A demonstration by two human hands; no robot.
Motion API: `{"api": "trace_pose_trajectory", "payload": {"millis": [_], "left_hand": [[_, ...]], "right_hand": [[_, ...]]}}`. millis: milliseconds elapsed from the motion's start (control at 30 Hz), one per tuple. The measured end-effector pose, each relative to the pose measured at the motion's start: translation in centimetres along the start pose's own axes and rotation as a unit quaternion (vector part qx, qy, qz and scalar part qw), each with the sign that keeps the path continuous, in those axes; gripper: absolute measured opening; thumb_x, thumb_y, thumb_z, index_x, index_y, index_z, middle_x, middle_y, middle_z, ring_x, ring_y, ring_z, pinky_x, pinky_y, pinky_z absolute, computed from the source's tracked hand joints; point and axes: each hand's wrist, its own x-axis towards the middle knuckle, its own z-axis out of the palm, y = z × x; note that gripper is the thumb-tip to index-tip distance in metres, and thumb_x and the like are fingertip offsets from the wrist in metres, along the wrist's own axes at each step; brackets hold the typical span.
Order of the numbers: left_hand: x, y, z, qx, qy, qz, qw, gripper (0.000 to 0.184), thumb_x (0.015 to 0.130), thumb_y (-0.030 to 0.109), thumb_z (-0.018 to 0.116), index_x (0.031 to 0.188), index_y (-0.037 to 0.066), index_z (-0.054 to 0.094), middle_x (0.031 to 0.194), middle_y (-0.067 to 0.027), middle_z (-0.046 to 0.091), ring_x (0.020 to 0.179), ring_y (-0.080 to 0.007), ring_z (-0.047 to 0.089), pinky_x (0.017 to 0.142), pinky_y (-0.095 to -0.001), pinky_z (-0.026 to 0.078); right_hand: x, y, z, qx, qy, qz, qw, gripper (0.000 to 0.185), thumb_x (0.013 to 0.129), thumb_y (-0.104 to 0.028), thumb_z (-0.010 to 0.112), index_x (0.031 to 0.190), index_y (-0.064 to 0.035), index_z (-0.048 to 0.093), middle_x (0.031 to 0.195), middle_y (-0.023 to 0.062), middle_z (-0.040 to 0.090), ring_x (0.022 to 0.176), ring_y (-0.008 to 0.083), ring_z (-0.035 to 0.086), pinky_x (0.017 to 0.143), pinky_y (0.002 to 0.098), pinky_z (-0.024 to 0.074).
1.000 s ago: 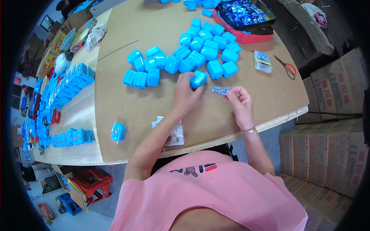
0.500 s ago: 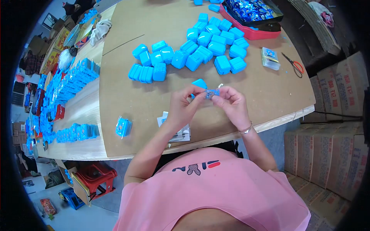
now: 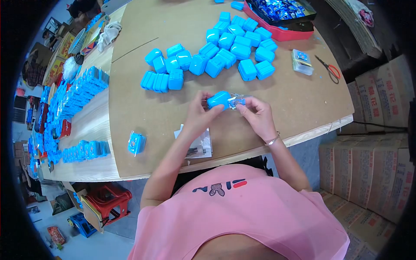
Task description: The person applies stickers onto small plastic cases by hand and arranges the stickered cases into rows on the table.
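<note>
My left hand (image 3: 202, 113) is wrapped round a blue box (image 3: 218, 100) above the brown board (image 3: 173, 117). Just right of it, my right hand (image 3: 258, 116) pinches a small clear and blue packet (image 3: 236, 102), which touches or nearly touches the box's right end. Behind both hands lie several more blue boxes (image 3: 241, 51) in a loose cluster. A row of blue boxes (image 3: 155, 82) stands at the cluster's left. Near the board's front left lies a wrapped blue pack (image 3: 137, 143). White papers (image 3: 203, 145) lie under and beside my left forearm.
At the back right a red tray (image 3: 294, 35) stands with a black tray of blue packets (image 3: 284, 9). Nearby are a clear case (image 3: 302, 62) and orange-handled scissors (image 3: 333, 71). Rows of wrapped blue packs (image 3: 86, 150) line the left. Cartons (image 3: 364, 167) are stacked at right.
My left hand first let go of a blue box and met my right hand at the packet. Now it has a blue box in its grasp again, beside the packet. The view has shifted slightly.
</note>
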Motion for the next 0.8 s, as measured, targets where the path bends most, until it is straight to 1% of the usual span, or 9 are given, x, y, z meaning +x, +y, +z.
{"api": "trace_pose_trajectory", "payload": {"millis": [33,167,200,333,500,700,800], "left_hand": [[-0.2,0.2,0.0,0.000,0.001,-0.001,1.000,0.032,0.079,0.011,0.069,0.106,0.001,0.054,0.095,-0.0079,0.058,0.080,-0.0132,0.053,0.068,-0.0249,0.044],[-0.7,2.3,-0.4,-0.105,-0.022,-0.061,0.992,0.037,0.078,0.008,0.070,0.109,0.003,0.051,0.096,-0.0085,0.057,0.081,-0.0128,0.053,0.069,-0.0239,0.044],[-0.8,2.4,-0.4,-0.104,-0.022,-0.060,0.992,0.037,0.078,0.008,0.070,0.109,0.003,0.051,0.096,-0.0085,0.057,0.081,-0.0128,0.053,0.069,-0.0239,0.044],[-1.2,2.4,-0.7,-0.122,-0.061,-0.054,0.989,0.037,0.077,0.004,0.070,0.108,0.003,0.050,0.096,-0.0068,0.057,0.082,-0.0113,0.052,0.069,-0.0226,0.043],[-1.7,3.5,-1.1,-0.121,-0.050,-0.063,0.989,0.038,0.076,0.001,0.070,0.108,0.004,0.050,0.096,-0.0063,0.057,0.083,-0.0110,0.052,0.069,-0.0220,0.043],[-2.2,3.3,-1.3,-0.130,-0.059,-0.043,0.989,0.040,0.074,-0.002,0.071,0.107,0.005,0.050,0.097,-0.0059,0.056,0.084,-0.0110,0.052,0.070,-0.0224,0.043],[-2.2,3.4,-1.4,-0.138,-0.060,-0.026,0.988,0.042,0.072,-0.003,0.072,0.106,0.006,0.050,0.098,-0.0056,0.056,0.084,-0.0113,0.052,0.071,-0.0229,0.044]], "right_hand": [[0.0,-0.1,0.0,0.000,-0.001,0.001,1.000,0.012,0.082,-0.008,0.066,0.091,0.0003,0.067,0.081,0.0005,0.066,0.070,0.0071,0.054,0.068,0.0204,0.0446],[0.1,-1.2,0.3,0.008,0.022,-0.048,0.999,0.011,0.086,-0.004,0.061,0.095,0.0005,0.066,0.091,0.0039,0.067,0.074,0.0064,0.054,0.067,0.0177,0.0427],[0.2,-1.4,0.4,0.008,0.022,-0.048,0.999,0.011,0.086,-0.004,0.061,0.095,0.0005,0.066,0.091,0.0039,0.067,0.074,0.0064,0.054,0.067,0.0177,0.0427],[0.6,-1.8,0.7,0.112,0.015,-0.047,0.992,0.013,0.085,-0.007,0.064,0.095,-0.0001,0.066,0.087,0.0024,0.067,0.077,0.0083,0.056,0.073,0.0213,0.0452],[0.4,-3.0,0.3,0.100,-0.026,-0.007,0.995,0.013,0.086,-0.007,0.062,0.097,0.0000,0.065,0.089,0.0028,0.067,0.079,0.0089,0.056,0.074,0.0216,0.0453],[0.2,-4.6,0.3,0.097,-0.022,-0.033,0.995,0.013,0.087,-0.007,0.062,0.096,0.0004,0.065,0.091,0.0034,0.066,0.080,0.0085,0.056,0.075,0.0219,0.0455],[0.0,-5.2,0.2,0.105,-0.046,-0.005,0.993,0.013,0.086,-0.006,0.063,0.097,0.0003,0.065,0.090,0.0029,0.066,0.081,0.0088,0.056,0.074,0.0221,0.0457]]}}
